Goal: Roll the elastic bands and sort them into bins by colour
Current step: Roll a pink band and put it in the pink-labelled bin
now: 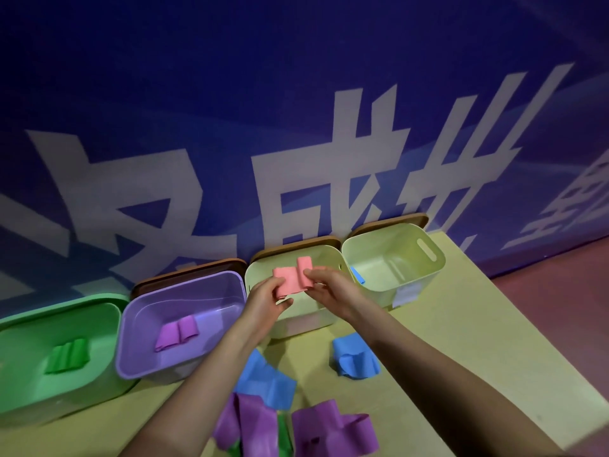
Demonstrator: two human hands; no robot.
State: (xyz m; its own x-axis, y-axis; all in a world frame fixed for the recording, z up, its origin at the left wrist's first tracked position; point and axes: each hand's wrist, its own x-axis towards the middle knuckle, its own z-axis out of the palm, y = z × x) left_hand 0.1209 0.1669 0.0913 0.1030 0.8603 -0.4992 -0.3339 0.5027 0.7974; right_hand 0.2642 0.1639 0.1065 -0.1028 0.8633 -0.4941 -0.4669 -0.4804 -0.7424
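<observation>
1. Green scraps near the bottom edge lie mostly hidden under purple bands.
2. Four bins; two loose blue bands.
3. Left hand and right hand pinch a pink band over the third bin.

Four open plastic bins in a row at twelve o'clock, pale cream right-hand bin nearly bare inside, loose purple bands and blue bands cluttering tabletop at six o'clock, bare tabletop at three o'clock

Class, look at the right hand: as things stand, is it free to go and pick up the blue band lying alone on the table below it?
Probably not yet. The right hand pinches the pink band together with the left hand. The blue band itself lies uncovered on the table.
</observation>
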